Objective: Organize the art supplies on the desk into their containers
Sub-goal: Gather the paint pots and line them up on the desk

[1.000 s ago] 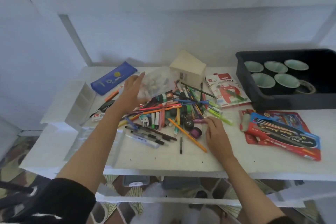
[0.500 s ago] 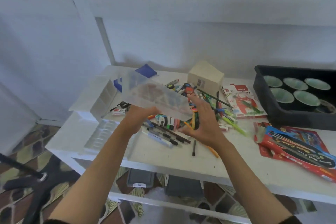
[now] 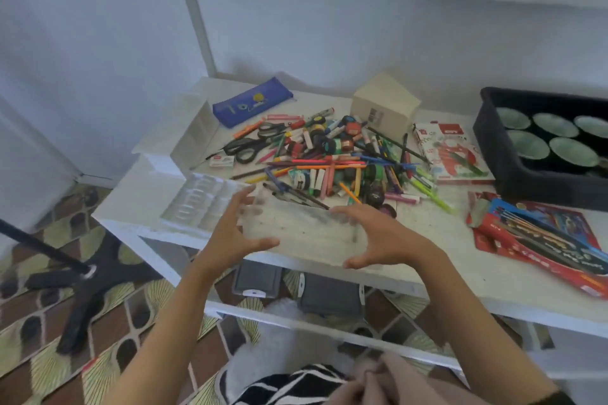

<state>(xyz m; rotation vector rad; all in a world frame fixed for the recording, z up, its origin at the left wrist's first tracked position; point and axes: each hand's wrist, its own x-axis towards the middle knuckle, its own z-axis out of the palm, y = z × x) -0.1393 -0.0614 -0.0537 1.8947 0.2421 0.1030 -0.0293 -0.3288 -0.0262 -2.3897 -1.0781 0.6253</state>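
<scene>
My left hand (image 3: pixel 235 235) and my right hand (image 3: pixel 378 238) grip the two ends of a clear plastic box (image 3: pixel 302 230). The box is level at the front edge of the white desk (image 3: pixel 437 276) and looks empty. Just behind it lies a heap of pens, markers and pencils (image 3: pixel 332 164), with black scissors (image 3: pixel 248 146) at its left side. Small paint pots sit among the pens.
Left of the box are a clear blister tray (image 3: pixel 202 199) and a white organiser (image 3: pixel 194 128). Behind lie a blue pencil case (image 3: pixel 251 105) and a cream carton (image 3: pixel 385 105). At the right are a black tray of green cups (image 3: pixel 487 141) and red brush packets (image 3: pixel 539 233).
The clear box has come down from above the pen heap to the desk's front edge. My right hand left the pens and now holds the box's right end.
</scene>
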